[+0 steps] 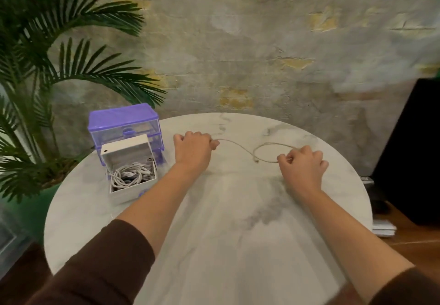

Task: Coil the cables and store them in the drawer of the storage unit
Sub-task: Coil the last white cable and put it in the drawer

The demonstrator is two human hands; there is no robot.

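A thin beige cable lies across the far middle of the round marble table. My left hand grips one end of it with curled fingers. My right hand pinches the cable where it forms a single loop, and a small plug end lies beside that loop. At the table's left edge stands a purple storage unit with clear drawers. Its white drawer is pulled out in front of it and holds several coiled white cables.
A palm plant in a green pot stands left of the table. A rough plastered wall rises behind. A black panel and a stack of papers sit at the right on a wooden surface.
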